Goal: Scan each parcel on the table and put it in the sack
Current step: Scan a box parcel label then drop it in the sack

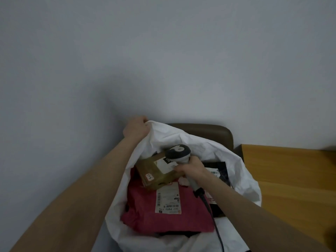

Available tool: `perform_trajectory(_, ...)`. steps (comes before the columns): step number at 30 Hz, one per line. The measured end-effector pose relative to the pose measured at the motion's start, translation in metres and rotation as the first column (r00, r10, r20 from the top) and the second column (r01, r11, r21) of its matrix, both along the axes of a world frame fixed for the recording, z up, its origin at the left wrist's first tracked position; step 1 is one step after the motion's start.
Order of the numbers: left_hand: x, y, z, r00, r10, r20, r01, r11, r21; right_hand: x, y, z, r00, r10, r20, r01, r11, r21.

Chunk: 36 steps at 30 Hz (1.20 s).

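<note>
Wall (163, 51): plain pale grey, fills the far and upper part of the view.
Table (291, 175): wooden, on the right, its top runs off the right edge.
Chair (205, 131): brown back, between sack and wall.
Sack (181, 137): white, mouth open, just left of the table.
Left hand (135, 127): fingers bunched round the sack's far rim, holding it up.
Right hand (190, 169): wrapped round the scanner (179, 153) handle, inside the sack's mouth; its fingertips seem to touch the box, though this is unclear.
Cable (214, 220): trails from the scanner toward the near edge.
Box (156, 171): brown, tilted, in the sack on the red parcel.
Red parcel (145, 211): in the sack, white label up.
Black parcel (221, 171): in the sack at right, partly under the right forearm.
</note>
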<state>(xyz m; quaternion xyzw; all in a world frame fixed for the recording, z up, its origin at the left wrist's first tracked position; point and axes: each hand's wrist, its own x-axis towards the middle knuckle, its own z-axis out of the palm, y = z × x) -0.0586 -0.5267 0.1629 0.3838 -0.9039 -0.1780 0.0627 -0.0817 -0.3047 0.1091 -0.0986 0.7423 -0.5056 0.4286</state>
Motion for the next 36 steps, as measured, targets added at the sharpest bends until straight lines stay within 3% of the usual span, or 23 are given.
perform_trajectory(2,-0.011,0.013,0.004,0.991,-0.09,0.095,0.102,0.987,-0.127,-0.012,0.018,0.005,0.996,-0.085,-0.022,0.085,0.996,0.004)
perform_trajectory(4,-0.034,0.042,0.001,0.96,-0.266,0.088,0.279,0.933,-0.228,-0.028,0.039,0.008,0.98,-0.192,-0.06,0.194,0.981,0.021)
perform_trajectory(8,-0.08,0.114,-0.029,0.796,-0.54,0.272,0.579,0.81,-0.088,-0.062,0.084,0.003,0.906,-0.414,-0.092,0.422,0.902,0.097)
perform_trajectory(14,-0.105,0.159,-0.078,0.706,-0.515,0.486,0.543,0.834,0.095,-0.095,0.152,-0.016,0.829,-0.55,-0.101,0.559,0.816,0.149)
perform_trajectory(17,-0.103,0.17,-0.086,0.575,-0.548,0.608,0.555,0.807,0.203,-0.101,0.176,-0.023,0.825,-0.559,-0.076,0.563,0.806,0.184)
perform_trajectory(19,-0.097,0.178,-0.093,0.539,-0.555,0.634,0.571,0.794,0.21,-0.099,0.188,-0.028,0.817,-0.575,-0.049,0.572,0.797,0.193)
perform_trajectory(24,-0.095,0.201,-0.096,0.681,-0.534,0.501,0.588,0.806,0.059,-0.089,0.209,-0.038,0.807,-0.59,-0.026,0.584,0.791,0.181)
perform_trajectory(28,-0.105,0.223,-0.103,0.796,-0.44,0.416,0.391,0.898,0.201,-0.082,0.223,-0.052,0.791,-0.611,0.036,0.594,0.78,0.195)
perform_trajectory(31,-0.097,0.23,-0.11,0.811,-0.403,0.424,0.378,0.914,0.145,-0.076,0.234,-0.062,0.774,-0.629,0.069,0.606,0.769,0.202)
perform_trajectory(34,-0.103,0.231,-0.086,0.941,-0.319,0.115,0.325,0.945,-0.034,-0.069,0.243,-0.069,0.756,-0.646,0.104,0.622,0.759,0.193)
perform_trajectory(36,-0.115,0.23,-0.056,0.957,-0.254,-0.137,0.245,0.966,-0.081,-0.062,0.247,-0.07,0.746,-0.654,0.126,0.636,0.756,0.156)
